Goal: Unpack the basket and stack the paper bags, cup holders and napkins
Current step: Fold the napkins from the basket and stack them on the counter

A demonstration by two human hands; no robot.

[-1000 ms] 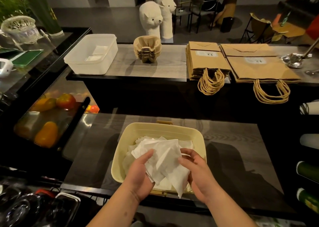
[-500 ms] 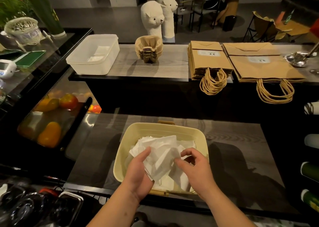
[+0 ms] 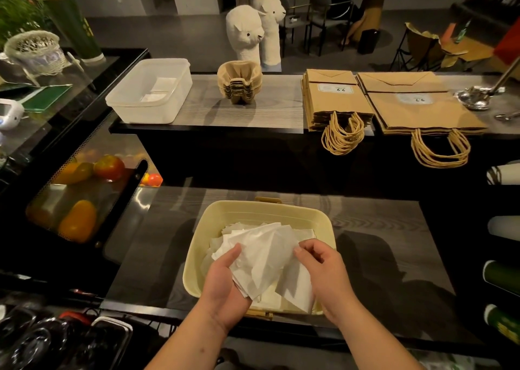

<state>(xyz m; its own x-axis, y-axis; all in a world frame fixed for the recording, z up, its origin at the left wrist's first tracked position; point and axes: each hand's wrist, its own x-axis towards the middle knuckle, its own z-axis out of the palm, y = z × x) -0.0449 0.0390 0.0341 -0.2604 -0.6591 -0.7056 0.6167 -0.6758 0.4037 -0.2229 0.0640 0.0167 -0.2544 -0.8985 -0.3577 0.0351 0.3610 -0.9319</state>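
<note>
Head view, nearest: I see the left hand [image 3: 225,288] under a loose bunch of white napkins [image 3: 264,254], thumb over the sheets, gripping them.
Right hand: the right hand [image 3: 323,274] pinches the bunch's right edge between thumb and bent fingers, a narrow hold.
Napkins, location: held just above the cream basket [image 3: 261,210]; more loose sheets lie inside it.
Handling: I judge them very light, limp and easily torn or scattered. They are best squared up and taken as a whole bunch from both sides.
Basket: on the lower counter [image 3: 380,257], near its front edge.
Far shelf [image 3: 270,108]: translucent plastic tub [image 3: 149,91], nested cup holders [image 3: 239,82], two stacks of paper bags [image 3: 334,99], handles overhanging.
Progress: I judge only the napkins remain.
</note>
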